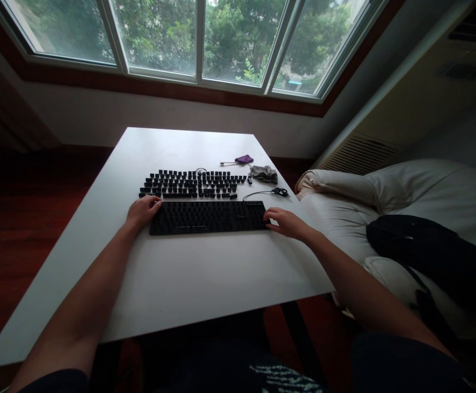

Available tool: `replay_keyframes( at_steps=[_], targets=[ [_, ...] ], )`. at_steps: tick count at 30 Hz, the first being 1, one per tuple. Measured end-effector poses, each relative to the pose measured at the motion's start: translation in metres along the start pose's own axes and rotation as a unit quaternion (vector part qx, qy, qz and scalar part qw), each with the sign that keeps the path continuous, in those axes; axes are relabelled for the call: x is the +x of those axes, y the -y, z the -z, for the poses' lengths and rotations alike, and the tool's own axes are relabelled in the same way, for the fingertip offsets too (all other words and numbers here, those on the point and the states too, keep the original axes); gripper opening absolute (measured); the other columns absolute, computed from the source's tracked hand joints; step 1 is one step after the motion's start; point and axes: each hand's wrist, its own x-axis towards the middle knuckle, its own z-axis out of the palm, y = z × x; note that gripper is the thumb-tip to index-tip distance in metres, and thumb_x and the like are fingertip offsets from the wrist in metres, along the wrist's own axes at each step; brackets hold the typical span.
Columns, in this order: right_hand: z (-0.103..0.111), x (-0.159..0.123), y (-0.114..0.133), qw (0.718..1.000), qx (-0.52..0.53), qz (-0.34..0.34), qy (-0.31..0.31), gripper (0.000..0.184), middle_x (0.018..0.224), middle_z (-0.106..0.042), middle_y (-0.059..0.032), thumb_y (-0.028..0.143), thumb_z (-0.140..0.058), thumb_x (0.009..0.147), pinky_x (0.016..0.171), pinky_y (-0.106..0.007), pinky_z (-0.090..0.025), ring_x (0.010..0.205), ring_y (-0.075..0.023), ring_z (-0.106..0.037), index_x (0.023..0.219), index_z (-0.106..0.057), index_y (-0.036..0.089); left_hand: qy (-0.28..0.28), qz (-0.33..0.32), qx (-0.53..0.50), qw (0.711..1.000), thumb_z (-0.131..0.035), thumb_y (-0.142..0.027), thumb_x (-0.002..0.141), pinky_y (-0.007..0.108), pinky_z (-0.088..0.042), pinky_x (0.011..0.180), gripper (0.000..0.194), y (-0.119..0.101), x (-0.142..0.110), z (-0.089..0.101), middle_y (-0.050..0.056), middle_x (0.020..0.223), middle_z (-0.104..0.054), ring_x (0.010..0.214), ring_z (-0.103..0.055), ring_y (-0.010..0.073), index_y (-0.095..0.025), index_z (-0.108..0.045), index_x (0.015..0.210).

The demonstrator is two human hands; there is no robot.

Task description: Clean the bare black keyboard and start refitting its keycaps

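A black keyboard (209, 217) with its keycaps off lies flat on the white table (205, 273). At its left end my left hand (143, 210) has its fingers curled on the upper corner. My right hand (281, 221) grips the right end, thumb and fingers bent around the edge. Just behind the keyboard, loose black keycaps (180, 183) stand in rows across the table. The undersides of both hands are hidden.
A coiled black cable (279, 192) lies behind the keyboard's right end. Farther back are a crumpled grey cloth (264, 173), a purple cloth (244, 159) and a thin stick (228, 163). A pale sofa (336, 191) holding a dark bag (422, 245) adjoins the table's right side.
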Motion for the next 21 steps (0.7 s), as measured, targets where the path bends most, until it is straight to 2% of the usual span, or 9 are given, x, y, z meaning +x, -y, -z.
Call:
replay_keyframes(
  at_steps=[13,21],
  targets=[
    [-0.001,0.001,0.0,1.0,-0.021,0.001,0.011,0.013,0.109,-0.07,-0.0061,0.025,-0.066,0.086,0.083,-0.035,-0.054,0.093,-0.0231,-0.068,0.098,-0.07,0.025,0.0,0.009,-0.006,1.0,-0.049,-0.049,0.094,0.032,-0.049,0.084,0.038,-0.003,-0.001,0.002,0.005,0.11,-0.075,0.098,-0.068,0.0246,-0.026,-0.074,0.112],
    [0.0,0.007,0.01,0.996,-0.082,-0.004,0.036,0.01,0.108,-0.07,-0.0049,0.02,-0.066,0.084,0.073,-0.031,-0.05,0.091,-0.0229,-0.068,0.092,-0.067,0.026,0.001,0.006,-0.006,1.0,-0.049,-0.048,0.094,0.033,-0.049,0.083,0.038,-0.002,-0.001,0.001,0.005,0.11,-0.075,0.097,-0.068,0.0248,-0.026,-0.074,0.113]
  ],
)
